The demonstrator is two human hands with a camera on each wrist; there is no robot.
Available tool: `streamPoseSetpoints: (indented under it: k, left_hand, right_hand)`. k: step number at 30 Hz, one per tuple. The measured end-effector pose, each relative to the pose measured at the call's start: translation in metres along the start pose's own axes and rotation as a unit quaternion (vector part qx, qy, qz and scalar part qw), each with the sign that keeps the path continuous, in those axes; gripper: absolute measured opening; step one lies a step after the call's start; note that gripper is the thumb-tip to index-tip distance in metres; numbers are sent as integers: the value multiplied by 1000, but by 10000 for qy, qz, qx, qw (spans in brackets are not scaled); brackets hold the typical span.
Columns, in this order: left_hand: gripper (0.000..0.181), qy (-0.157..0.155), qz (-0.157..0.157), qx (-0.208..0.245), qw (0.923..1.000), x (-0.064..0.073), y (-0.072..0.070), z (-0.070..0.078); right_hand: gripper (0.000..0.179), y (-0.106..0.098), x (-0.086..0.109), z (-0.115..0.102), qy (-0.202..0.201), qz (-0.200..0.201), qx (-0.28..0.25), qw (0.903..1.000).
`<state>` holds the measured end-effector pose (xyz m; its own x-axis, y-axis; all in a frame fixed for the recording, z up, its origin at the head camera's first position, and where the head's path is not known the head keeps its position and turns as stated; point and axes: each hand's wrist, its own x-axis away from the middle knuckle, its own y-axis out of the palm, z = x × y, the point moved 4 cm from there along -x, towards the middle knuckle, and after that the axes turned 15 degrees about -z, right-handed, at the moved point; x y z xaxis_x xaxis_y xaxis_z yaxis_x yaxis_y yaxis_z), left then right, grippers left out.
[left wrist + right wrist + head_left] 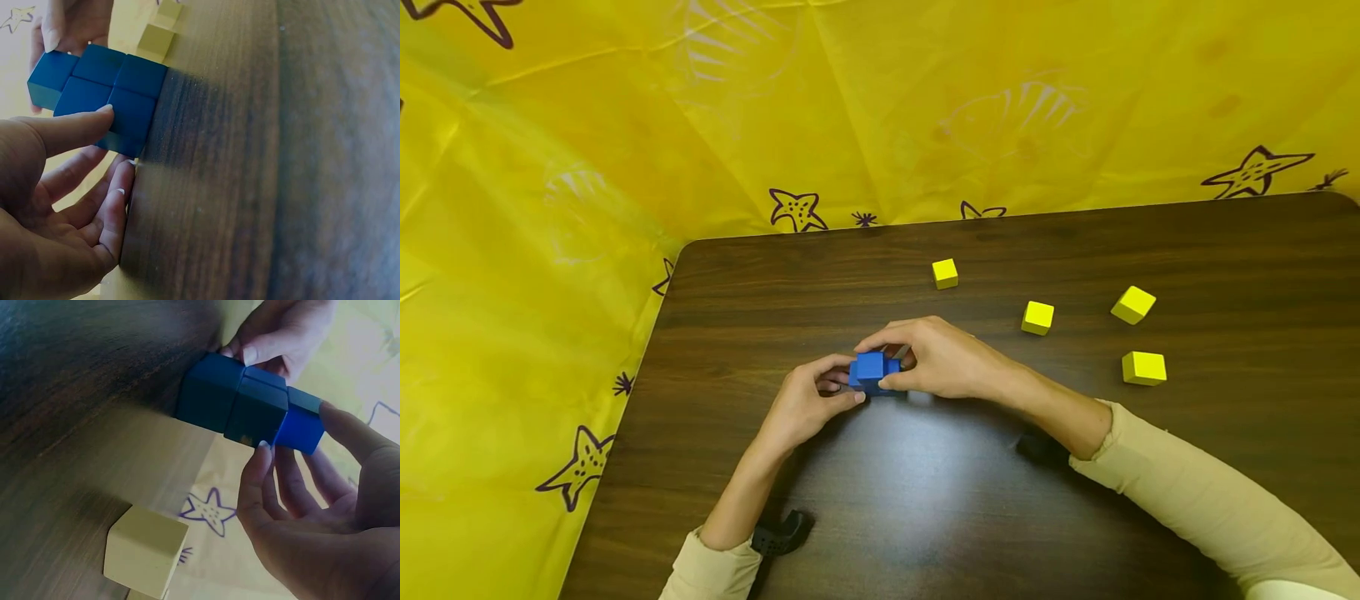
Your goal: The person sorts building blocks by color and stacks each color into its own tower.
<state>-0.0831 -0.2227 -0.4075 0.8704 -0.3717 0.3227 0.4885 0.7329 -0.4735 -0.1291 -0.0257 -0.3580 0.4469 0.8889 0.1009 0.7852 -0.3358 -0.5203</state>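
Two hands met at the centre of the head view, both on one cluster of blue cubes (872, 372). The left hand (808, 404) came in from the lower left; its thumb and fingertips pinched the cluster's near side, thumb tip pressed on a blue face in the left wrist view. The right hand (936, 358) arched over from the right, thumb and fingers curled round the far and right sides of the same cluster. The cubes sat packed face to face, one raised above the others, resting on the table (925, 500) a little left of centre.

Four yellow cubes lay loose to the upper right, well apart from the hands: one near the back edge (945, 273), one right of the right hand (1037, 317), one tilted farther right (1132, 304), and one below that (1144, 367). None touched another.

The table was dark wood grain with a rounded back left corner, and a pale glare patch lay below the hands. Cream sleeves (1210, 500) covered both forearms. Black wrist mounts (781, 533) showed under each arm. Behind and left of the table hung a yellow plastic sheet (550, 208) printed with purple starfish and faint shells, creased in long folds.
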Motion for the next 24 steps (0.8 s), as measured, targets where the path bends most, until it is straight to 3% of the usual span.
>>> streamPoseSetpoints:
  k: [10, 18, 24]
  left_hand:
    - [46, -174, -13, -44, 9998, 2, 0, 1]
    - [68, 257, -60, -157, 9995, 2, 0, 9]
    - [80, 382, -41, -490, 9981, 5, 0, 20]
  right_hand:
    - [49, -4, 8, 3, 33, 82, -202, 9998]
    - [51, -16, 20, 7, 64, 292, -108, 9995]
    - [51, -25, 32, 11, 117, 484, 19, 9988]
